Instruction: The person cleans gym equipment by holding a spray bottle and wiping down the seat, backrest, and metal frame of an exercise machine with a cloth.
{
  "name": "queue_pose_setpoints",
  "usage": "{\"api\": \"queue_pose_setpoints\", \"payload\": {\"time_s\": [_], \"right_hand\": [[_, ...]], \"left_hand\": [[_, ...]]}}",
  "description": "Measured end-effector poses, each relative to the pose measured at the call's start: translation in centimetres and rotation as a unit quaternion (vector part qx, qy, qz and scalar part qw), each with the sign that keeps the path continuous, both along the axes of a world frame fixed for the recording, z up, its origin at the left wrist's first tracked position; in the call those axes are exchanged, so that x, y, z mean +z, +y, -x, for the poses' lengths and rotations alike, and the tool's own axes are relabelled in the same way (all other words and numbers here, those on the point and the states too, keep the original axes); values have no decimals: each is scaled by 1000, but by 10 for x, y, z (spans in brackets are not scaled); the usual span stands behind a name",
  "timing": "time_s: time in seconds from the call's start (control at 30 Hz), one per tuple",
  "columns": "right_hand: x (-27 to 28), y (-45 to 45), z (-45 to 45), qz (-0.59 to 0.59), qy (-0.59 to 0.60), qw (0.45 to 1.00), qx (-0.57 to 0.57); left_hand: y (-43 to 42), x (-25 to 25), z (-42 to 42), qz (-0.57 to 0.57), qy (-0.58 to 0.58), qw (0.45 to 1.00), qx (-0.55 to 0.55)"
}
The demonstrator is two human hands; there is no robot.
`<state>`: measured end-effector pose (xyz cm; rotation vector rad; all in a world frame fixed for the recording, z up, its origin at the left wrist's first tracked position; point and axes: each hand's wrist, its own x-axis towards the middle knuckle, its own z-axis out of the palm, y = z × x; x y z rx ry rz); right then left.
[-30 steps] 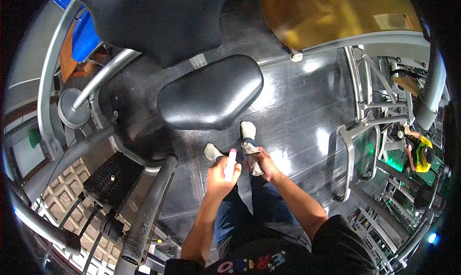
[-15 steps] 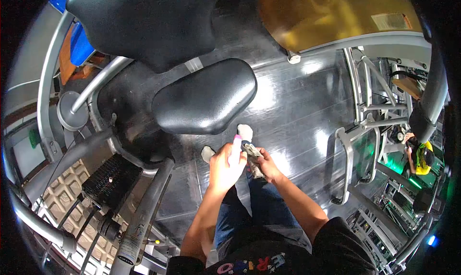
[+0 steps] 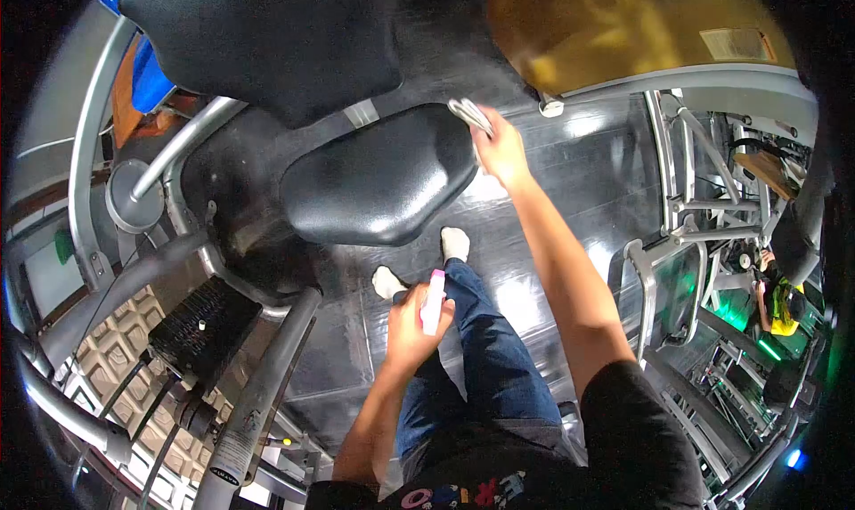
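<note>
My left hand [image 3: 411, 334] is closed around a slim white bottle with a pink top [image 3: 433, 305], held upright in front of my legs. My right hand [image 3: 504, 152] reaches forward, fingers closed on a folded, light-coloured cloth [image 3: 470, 115]. The cloth is at the far right corner of a padded black seat [image 3: 374, 185]; whether it presses on the surface I cannot tell. Bright light reflects off the seat's glossy cover. Beyond it stands a larger black backrest pad [image 3: 267, 38].
Silver machine tubes [image 3: 258, 394] and a black weight stack [image 3: 200, 327] stand on the left. A tinted amber panel [image 3: 623, 29] is at upper right. More metal frames [image 3: 677, 163] line the right, where a person in yellow and black [image 3: 784, 310] is visible. Dark floor [image 3: 570, 207] shows between.
My right hand has moved forward with the cloth, from beside the bottle to the seat's far right corner. My left hand, still holding the bottle, has lowered slightly.
</note>
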<state>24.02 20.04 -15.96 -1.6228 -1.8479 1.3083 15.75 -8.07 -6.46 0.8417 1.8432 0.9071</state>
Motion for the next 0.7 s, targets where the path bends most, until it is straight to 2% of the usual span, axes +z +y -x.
{"api": "queue_pose_setpoints", "payload": {"time_s": [0.03,0.1,0.17,0.23,0.3,0.33,0.37,0.4,0.5,0.53,0.63,0.7], "right_hand": [[-20,13,8,-72,-26,997,26],[-43,18,13,-77,-109,988,80],[-81,-9,-1,-232,-69,962,126],[-62,-52,-12,-182,-120,962,165],[-62,-101,-30,-236,-157,935,214],[-32,-114,-29,-99,-215,942,240],[-34,-130,-38,-153,-164,946,233],[-26,-131,-39,-127,-141,957,221],[-18,-98,-33,-74,-5,985,156],[0,-77,-24,-42,-83,987,129],[11,-10,6,-104,-95,983,118],[-10,18,23,-235,-115,955,139]], "left_hand": [[-3,-1,-1,24,-5,1000,-9],[-7,-1,-4,49,-12,998,-21],[-7,0,-6,86,-36,996,-13],[-7,0,-6,75,-44,996,-9],[-6,-2,-7,66,-53,996,-2],[-5,-3,-6,29,-39,999,-3],[-5,-4,-4,-8,-24,1000,-5],[-3,-3,-3,-11,-23,1000,-4],[-1,0,4,-28,-12,1000,5],[0,0,6,-32,-10,999,8],[-3,-5,9,-29,-10,999,19],[-6,-7,10,-23,-10,999,25]]}}
